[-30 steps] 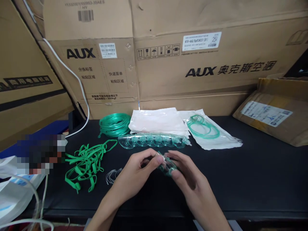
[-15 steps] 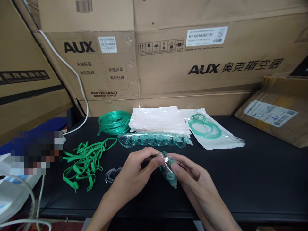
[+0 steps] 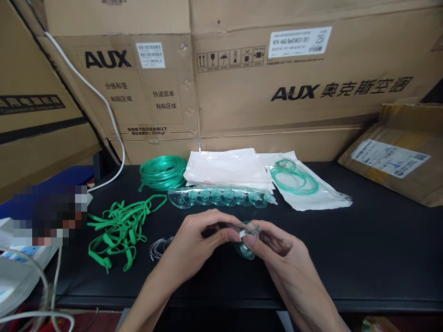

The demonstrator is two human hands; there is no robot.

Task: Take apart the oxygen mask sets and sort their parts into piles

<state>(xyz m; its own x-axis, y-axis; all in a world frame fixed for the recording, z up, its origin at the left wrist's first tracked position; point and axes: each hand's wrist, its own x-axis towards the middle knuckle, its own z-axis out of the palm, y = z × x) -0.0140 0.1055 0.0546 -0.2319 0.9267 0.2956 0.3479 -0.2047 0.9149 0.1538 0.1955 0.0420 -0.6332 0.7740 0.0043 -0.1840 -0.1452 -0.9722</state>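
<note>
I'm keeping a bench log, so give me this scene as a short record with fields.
Left hand: grips a transparent green face mask
Right hand: grips the same mask
Between hands: small white tab
Behind hands: row of overlapping green masks; white pouches
Back left: coiled green tubing
Left of hands: tangled green straps; thin gray strands
Backdrop: AUX-printed cardboard

Improvised workshop, worktable (image 3: pixel 367 258), cartons (image 3: pixel 235 103) (marked AUX), tubing (image 3: pixel 162 173)

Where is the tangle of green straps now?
In the head view, the tangle of green straps lies at left on the black table, in front of the thick tubing coil, left of thin silver wires.
</note>
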